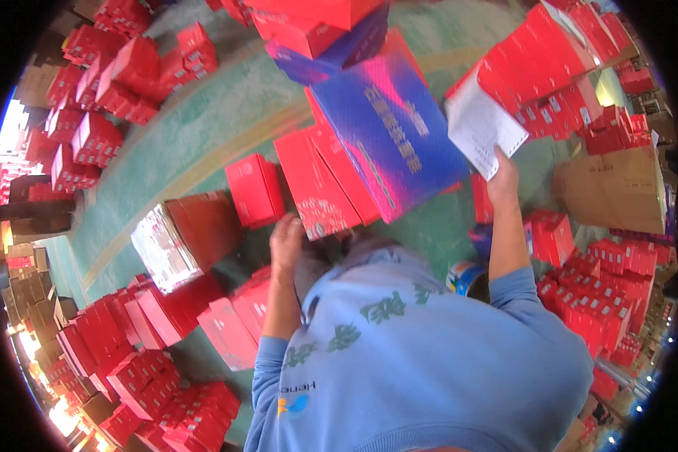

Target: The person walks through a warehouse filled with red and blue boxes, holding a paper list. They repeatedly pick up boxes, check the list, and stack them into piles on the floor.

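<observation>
My right hand (503,175) holds the near edge of a white printed paper sheet (483,127) with punched holes along its side. The sheet hangs in front of a row of red boxes. My left hand (287,240) is low beside my leg, close to a red box with a pale floral pattern (319,183); whether it touches the box cannot be told. A blue and pink box (392,133) bearing writing lies in front of me, among red boxes.
An open-looking brown carton (203,226) with a shiny side stands at the left. Another brown carton (610,189) is at the right. Stacks of red boxes (548,56) surround me on a green floor (231,107) with yellow lines.
</observation>
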{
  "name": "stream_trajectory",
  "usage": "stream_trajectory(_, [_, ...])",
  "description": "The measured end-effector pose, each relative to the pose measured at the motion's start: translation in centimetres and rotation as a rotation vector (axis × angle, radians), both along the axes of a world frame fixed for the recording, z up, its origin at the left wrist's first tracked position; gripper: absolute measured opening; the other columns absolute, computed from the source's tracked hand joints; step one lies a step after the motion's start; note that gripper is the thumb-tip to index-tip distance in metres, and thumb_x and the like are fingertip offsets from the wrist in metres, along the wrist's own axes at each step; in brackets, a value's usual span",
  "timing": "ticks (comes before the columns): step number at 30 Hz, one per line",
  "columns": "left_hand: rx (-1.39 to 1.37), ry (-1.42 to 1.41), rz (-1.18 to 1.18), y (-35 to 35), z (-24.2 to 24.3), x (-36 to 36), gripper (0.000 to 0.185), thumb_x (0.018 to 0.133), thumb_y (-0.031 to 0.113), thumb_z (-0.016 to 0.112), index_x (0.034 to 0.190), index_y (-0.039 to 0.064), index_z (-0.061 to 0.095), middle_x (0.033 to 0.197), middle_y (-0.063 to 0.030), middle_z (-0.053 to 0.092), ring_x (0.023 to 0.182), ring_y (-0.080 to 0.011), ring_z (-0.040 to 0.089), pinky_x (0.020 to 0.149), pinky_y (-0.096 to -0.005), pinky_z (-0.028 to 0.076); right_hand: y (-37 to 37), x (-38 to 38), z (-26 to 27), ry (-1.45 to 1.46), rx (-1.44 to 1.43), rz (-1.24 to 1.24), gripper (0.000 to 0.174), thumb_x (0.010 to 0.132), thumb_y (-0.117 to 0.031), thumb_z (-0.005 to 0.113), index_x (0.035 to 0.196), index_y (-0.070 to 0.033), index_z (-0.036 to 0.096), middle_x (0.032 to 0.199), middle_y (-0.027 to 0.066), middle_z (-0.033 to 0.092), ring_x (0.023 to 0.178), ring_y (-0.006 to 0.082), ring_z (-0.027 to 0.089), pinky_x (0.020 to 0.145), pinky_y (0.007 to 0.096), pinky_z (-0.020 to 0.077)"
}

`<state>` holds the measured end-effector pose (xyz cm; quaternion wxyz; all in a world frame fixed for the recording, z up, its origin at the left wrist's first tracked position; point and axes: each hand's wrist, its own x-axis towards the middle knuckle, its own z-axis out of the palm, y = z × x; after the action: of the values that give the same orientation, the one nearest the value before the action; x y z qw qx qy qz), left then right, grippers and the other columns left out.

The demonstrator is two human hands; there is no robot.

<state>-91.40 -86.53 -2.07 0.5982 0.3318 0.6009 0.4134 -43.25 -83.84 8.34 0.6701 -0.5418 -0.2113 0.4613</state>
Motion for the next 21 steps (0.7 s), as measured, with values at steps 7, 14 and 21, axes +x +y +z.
stream_trajectory(7, [0.019,0.005,-0.365,1.8,3.4,10.8,0.064,0.090,0.032,0.061,0.136,-0.006,0.038,0.117,-0.0172,0.058,0.106,-0.0204,0.056,0.090,-0.0312,0.045,0.9,-3.3,-4.5,0.023,-0.107,0.059,0.038,0.093,-0.022,0.051,0.119,0.005,0.054,0.114,0.0134,0.061,0.101,0.0214,0.060,0.090,0.0327,0.0463])
stream_trajectory(14, [0.167,-0.077,-0.341,0.4,4.6,13.2,0.076,0.086,0.030,0.064,0.145,-0.001,0.026,0.127,-0.0158,0.052,0.118,-0.0200,0.049,0.099,-0.0305,0.039,-3.7,-5.1,-4.3,0.127,-0.193,0.222,0.038,0.076,0.005,0.053,0.113,0.003,0.057,0.104,0.0174,0.064,0.098,0.0287,0.061,0.087,0.0370,0.0470])
stream_trajectory(21, [0.038,-0.484,-0.320,-4.0,8.2,9.7,0.076,0.080,0.014,0.063,0.146,0.005,0.026,0.128,-0.0092,0.052,0.117,-0.0159,0.048,0.100,-0.0303,0.038,-13.9,-8.6,-3.6,-0.780,-0.162,0.397,0.030,0.092,-0.017,0.045,0.113,0.000,0.058,0.107,0.0067,0.064,0.101,0.0215,0.060,0.088,0.0368,0.0463])
